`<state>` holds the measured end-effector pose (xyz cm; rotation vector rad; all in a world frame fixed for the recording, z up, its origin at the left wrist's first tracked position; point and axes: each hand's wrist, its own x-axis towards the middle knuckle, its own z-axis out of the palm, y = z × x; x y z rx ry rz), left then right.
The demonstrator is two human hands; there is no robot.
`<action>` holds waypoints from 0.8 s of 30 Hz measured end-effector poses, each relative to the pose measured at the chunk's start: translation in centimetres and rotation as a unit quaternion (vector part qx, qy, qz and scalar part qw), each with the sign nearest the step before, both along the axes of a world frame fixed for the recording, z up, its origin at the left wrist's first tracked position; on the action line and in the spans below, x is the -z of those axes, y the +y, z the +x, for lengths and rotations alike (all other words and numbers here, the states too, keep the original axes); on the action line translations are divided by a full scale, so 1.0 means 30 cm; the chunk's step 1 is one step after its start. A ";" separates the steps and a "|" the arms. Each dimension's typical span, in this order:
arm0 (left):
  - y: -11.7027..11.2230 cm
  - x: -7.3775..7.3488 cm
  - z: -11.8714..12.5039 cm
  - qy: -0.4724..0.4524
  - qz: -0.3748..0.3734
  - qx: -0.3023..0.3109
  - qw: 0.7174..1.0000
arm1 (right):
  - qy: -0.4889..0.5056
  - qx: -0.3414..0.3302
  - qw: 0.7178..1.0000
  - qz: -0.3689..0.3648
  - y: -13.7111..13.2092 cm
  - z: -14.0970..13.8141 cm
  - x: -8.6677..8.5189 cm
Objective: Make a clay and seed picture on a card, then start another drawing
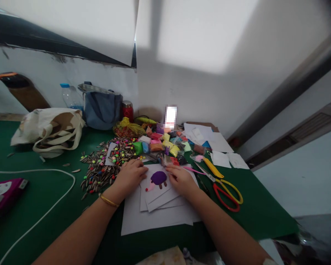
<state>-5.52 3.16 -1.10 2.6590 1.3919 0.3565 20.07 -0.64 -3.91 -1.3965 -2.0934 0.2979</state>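
Note:
A clay hedgehog figure with a purple body (158, 178), pink snout, red nose and brown feet lies on a small white paper sheet (165, 195). More white paper (132, 221) is stacked loosely beneath. My left hand (131, 175) rests at the sheet's left side, fingers stretched toward the upper edge, with a gold bracelet (109, 200) on the wrist. At the right side my right hand (182, 180) lies on the paper, fingers extended and slightly bent. Neither hand visibly grasps anything. Sunflower seeds (99, 171) mixed with coloured balls are heaped beside my left hand.
Coloured clay packets (157, 146) pile up behind the paper. Scissors (223, 189) and a yellow utility knife (213, 167) lie to the right. A cloth bag (49, 127), blue bag (102, 108), bottle (71, 97) and white cable (44, 215) occupy the left side.

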 end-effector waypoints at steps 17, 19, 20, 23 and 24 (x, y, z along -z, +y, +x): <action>-0.025 -0.028 0.064 -0.055 0.040 -0.044 0.997 | -0.154 0.148 0.976 0.037 0.063 0.034 -0.085; -0.036 -0.035 0.078 -0.158 0.007 -0.047 0.986 | -0.130 0.115 0.981 0.081 0.042 0.013 -0.096; -0.043 -0.036 0.087 -0.220 -0.028 -0.047 0.974 | -0.124 0.094 0.983 0.101 0.030 0.001 -0.101; -0.061 -0.033 0.118 -0.383 -0.155 -0.065 0.908 | -0.118 0.043 0.982 0.143 -0.002 -0.034 -0.101; -0.067 -0.031 0.128 -0.417 -0.193 -0.071 0.885 | -0.113 0.031 0.981 0.155 -0.009 -0.042 -0.097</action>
